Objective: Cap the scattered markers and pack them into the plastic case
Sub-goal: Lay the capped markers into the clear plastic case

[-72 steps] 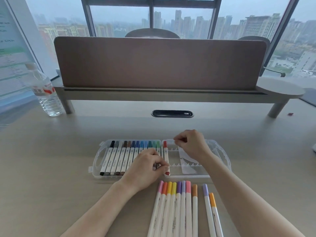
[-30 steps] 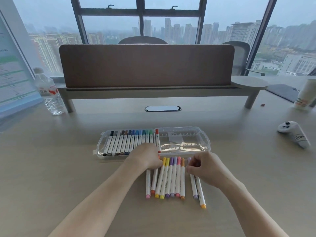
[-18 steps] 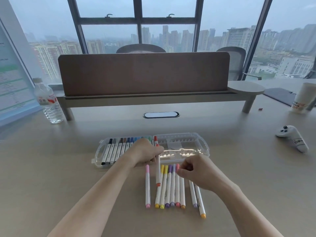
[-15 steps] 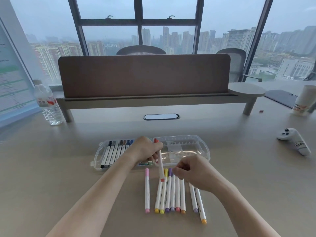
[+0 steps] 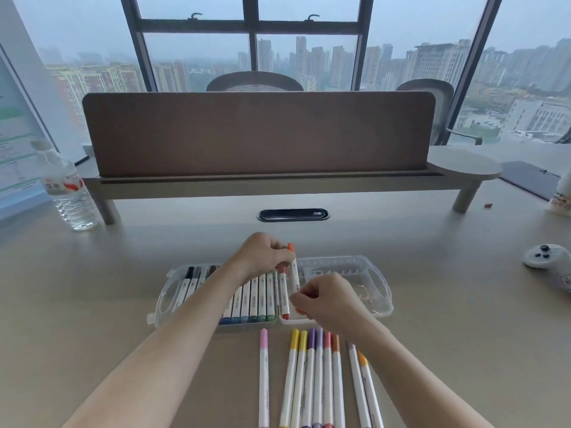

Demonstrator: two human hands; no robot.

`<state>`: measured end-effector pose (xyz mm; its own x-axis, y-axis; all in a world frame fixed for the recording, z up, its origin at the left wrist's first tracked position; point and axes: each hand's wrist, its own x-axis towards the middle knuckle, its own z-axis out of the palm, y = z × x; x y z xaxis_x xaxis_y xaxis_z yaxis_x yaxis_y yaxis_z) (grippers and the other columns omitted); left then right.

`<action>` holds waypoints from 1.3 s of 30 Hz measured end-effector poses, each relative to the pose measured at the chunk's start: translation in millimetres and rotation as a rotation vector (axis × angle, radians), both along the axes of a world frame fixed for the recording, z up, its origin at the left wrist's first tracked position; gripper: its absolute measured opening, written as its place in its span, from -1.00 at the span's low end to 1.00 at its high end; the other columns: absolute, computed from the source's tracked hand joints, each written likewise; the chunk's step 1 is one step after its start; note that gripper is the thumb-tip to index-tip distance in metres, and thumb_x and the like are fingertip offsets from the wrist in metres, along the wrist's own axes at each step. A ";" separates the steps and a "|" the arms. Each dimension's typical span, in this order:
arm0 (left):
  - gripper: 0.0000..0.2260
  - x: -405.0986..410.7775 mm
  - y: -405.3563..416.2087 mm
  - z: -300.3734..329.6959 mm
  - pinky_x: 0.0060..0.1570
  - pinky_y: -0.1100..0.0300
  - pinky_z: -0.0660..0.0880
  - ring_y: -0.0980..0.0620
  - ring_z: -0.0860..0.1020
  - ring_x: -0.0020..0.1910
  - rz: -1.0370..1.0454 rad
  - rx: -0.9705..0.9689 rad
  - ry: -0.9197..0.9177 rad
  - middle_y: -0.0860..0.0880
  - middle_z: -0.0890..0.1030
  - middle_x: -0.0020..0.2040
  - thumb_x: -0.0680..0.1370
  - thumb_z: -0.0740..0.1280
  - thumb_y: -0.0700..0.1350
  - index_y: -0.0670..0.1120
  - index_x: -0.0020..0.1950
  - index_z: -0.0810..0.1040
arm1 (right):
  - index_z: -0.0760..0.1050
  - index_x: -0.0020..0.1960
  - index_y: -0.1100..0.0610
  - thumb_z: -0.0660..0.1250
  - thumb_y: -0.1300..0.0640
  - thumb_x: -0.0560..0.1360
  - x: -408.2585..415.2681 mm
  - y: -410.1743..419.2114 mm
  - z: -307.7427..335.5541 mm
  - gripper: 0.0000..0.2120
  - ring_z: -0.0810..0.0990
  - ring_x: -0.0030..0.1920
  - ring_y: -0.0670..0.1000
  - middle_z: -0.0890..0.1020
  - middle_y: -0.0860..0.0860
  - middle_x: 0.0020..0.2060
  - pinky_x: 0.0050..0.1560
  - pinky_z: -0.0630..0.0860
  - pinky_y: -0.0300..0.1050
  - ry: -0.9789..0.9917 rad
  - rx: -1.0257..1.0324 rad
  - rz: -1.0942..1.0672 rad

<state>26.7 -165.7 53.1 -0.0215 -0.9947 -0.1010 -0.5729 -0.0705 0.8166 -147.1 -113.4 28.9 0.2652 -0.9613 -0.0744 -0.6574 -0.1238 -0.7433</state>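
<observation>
Pale bench [image 5: 92, 304] below a city-view window carries the clear plastic case [image 5: 381, 288], its left half filled with capped markers [image 5: 253, 299]. An orange marker [image 5: 293, 273] hangs over the case's middle, beside the red one [image 5: 283, 296]: the left hand [image 5: 262, 257] pinches its upper end, the right hand [image 5: 321, 299] pinches its lower end. Half a second ago it was lower, just above the loose markers [image 5: 312, 375], which lie in front of the case. The case's right half stands open. A water bottle [image 5: 66, 189] and a white controller [image 5: 547, 261] sit well apart.
</observation>
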 end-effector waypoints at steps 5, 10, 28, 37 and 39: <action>-0.78 4.3 -31.7 -17.2 0.13 0.03 0.59 0.04 0.66 -0.02 -0.058 -0.027 -0.170 0.00 0.70 -0.01 0.50 0.47 -0.05 -0.06 0.12 0.68 | 0.63 -0.13 0.23 0.42 0.02 0.49 13.3 -19.1 -11.1 -0.75 0.49 -0.41 -0.09 0.68 0.14 -0.28 -0.30 0.47 -0.24 0.088 -0.026 -0.032; -0.74 6.7 -41.5 -25.6 0.02 0.23 0.49 0.14 0.63 -0.06 -0.145 -0.060 -0.294 0.06 0.72 0.02 0.50 0.50 0.02 -0.01 0.16 0.70 | 0.47 0.27 0.04 0.48 -0.02 0.46 19.5 -15.6 -16.6 -0.57 0.60 -0.27 -0.19 0.67 -0.07 -0.21 -0.26 0.47 -0.31 0.137 -0.065 -0.046; -0.77 11.3 -45.0 -29.3 -0.12 0.23 0.58 0.10 0.66 -0.15 -0.094 0.010 -0.345 0.04 0.70 -0.06 0.44 0.56 0.00 0.00 0.05 0.69 | 0.67 0.06 0.02 0.48 -0.03 0.48 7.7 -14.6 -12.7 -0.80 0.47 -0.35 -0.23 0.53 -0.18 -0.34 -0.31 0.35 -0.36 0.175 -0.116 0.054; -0.81 25.0 6.6 -35.1 -0.08 0.34 0.49 0.15 0.58 -0.04 -0.100 -0.262 -0.350 0.04 0.64 0.03 0.54 0.45 -0.11 -0.04 0.15 0.67 | 0.71 -0.14 0.00 0.47 0.09 0.48 -11.5 -2.2 -11.9 -0.95 0.56 -0.29 -0.25 0.65 -0.17 -0.30 -0.27 0.36 -0.44 0.131 -0.206 0.052; -0.82 29.0 23.3 -37.0 -0.09 0.37 0.44 0.17 0.54 -0.04 -0.071 -0.288 -0.367 0.07 0.61 0.01 0.55 0.45 -0.11 -0.04 0.14 0.67 | 0.71 -0.12 0.00 0.47 0.07 0.49 -22.5 3.9 -11.5 -0.96 0.58 -0.27 -0.24 0.66 -0.17 -0.28 -0.24 0.40 -0.43 0.118 -0.237 0.026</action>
<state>55.7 -142.4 16.1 -0.1052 -0.9807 0.1650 -0.8227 0.1790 0.5395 -169.6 -109.5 17.4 0.2926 -0.9486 0.1203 -0.7321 -0.3032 -0.6100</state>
